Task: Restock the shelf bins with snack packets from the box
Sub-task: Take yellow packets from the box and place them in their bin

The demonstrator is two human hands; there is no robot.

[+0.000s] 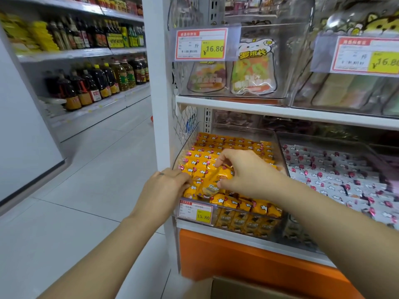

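Two hands on one bunch. I logged the right hand (248, 173) pinching a few yellow packets (212, 184) from above, with the left hand (164, 188) curled round their left side. The bunch lay atop the packed rows in the clear bin (185, 148), just behind its 15.80 price tag (195, 212). The cardboard box (237, 288) sat below the shelf, at the frame's bottom edge.

snack packets (226, 145) in bin (185, 148), box (248, 288) below
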